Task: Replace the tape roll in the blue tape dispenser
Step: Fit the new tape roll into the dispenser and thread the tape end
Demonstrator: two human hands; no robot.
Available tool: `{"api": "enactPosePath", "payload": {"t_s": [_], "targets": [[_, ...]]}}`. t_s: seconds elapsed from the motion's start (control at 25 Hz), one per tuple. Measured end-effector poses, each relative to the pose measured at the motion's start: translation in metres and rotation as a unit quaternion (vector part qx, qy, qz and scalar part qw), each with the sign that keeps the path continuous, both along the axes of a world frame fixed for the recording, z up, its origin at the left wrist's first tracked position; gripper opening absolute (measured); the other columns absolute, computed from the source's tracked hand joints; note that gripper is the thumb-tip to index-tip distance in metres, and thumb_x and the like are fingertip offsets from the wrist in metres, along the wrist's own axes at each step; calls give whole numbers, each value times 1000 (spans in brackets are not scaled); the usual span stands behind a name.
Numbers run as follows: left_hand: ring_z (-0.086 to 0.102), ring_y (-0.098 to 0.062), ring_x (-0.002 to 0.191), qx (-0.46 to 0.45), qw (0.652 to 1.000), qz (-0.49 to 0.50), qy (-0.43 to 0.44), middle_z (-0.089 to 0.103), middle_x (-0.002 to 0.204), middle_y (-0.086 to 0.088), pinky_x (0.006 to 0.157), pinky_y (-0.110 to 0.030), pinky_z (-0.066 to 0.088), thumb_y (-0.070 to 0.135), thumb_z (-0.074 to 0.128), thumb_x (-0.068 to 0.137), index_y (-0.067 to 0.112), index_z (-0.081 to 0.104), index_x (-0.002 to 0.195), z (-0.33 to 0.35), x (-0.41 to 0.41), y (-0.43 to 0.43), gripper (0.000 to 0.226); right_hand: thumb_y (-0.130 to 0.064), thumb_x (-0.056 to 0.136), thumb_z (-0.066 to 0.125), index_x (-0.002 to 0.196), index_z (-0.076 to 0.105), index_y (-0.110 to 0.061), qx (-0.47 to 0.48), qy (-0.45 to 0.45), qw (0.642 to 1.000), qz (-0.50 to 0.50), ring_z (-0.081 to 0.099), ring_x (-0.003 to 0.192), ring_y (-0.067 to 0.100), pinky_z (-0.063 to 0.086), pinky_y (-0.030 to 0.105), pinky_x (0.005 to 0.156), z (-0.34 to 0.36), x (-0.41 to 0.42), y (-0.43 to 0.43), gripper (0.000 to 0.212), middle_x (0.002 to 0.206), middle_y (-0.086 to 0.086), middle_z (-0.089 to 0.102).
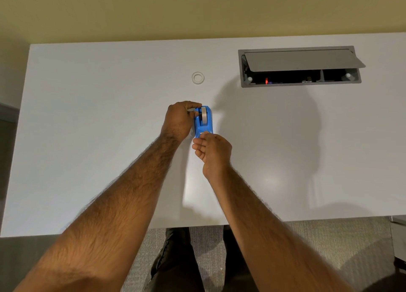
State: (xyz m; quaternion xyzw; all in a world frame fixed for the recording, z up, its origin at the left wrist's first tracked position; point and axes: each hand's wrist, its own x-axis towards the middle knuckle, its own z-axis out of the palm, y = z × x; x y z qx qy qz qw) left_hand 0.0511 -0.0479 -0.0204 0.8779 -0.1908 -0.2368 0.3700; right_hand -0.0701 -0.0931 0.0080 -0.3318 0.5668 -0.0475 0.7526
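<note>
- Small blue plastic tape dispenser stands on the white desk top, roughly mid-desk, long axis running away from the person.
- Body is bright blue w/ rounded far end; a whitish-grey tape roll sits upright in its cradle, w/ a dark hub just showing on the left side of the roll.
- Near end of the dispenser tapers down to a small pale strip, prob. the cutter or a bit of tape; too small to tell which.
- Left hand wraps the far-left side of the dispenser, fingers curled over the top by the roll, thumb on the hub side; grip pressed closed on the body.
- Right hand is at the near end, palm turned up, thumb and forefinger tips brought together right at the cutter end. Looks like a pinch, but can't tell if tape is actually between the tips.
- Beyond the left hand's grip, well apart, a second white tape ring lies flat on the desk.
- Off to the right of both hands and further back, a grey recessed cable box w/ its flap lid propped open, a small red light inside.
- Both forearms bare, reaching in from the near edge.
</note>
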Motion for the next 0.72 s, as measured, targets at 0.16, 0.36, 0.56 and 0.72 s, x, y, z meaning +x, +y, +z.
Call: {"api": "enactPosePath", "payload": {"t_s": [0.16, 0.36, 0.56, 0.72], "targets": [[64, -19, 110, 0, 1000, 7, 8, 71, 122, -8, 97, -19, 41, 8, 55, 97, 9, 70, 120, 0, 0, 0, 28, -18, 89, 66, 110, 64, -3, 0, 6, 1000, 9, 70, 69, 20, 59, 25, 65, -5, -4, 2, 25, 81, 9, 73], [63, -18, 111, -2, 1000, 15, 16, 70, 124, -8, 96, -17, 39, 7, 55, 97, 9, 70, 121, 0, -2, 0, 28, -20, 91, 65, 117, 62, -4, -4, -6, 999, 37, 73, 83, 26, 60, 31, 76, -9, -6, 2, 30, 94, 13, 74], [63, -20, 115, -3, 1000, 15, 17, 69, 125, -8, 100, -20, 40, 6, 53, 97, 9, 69, 123, 4, -4, 0, 30, -21, 93, 63, 116, 63, -2, -56, -12, 996, 66, 73, 90, 32, 60, 33, 77, -15, -9, -1, 30, 95, 13, 73], [62, -21, 117, -13, 999, 32, 38, 68, 128, -9, 104, -23, 41, 6, 52, 98, 8, 68, 125, 5, -7, 0, 31, -22, 94, 61, 115, 64, -2, -97, -17, 992, 80, 72, 87, 29, 61, 35, 78, -21, -12, 2, 30, 99, 17, 74]]}}
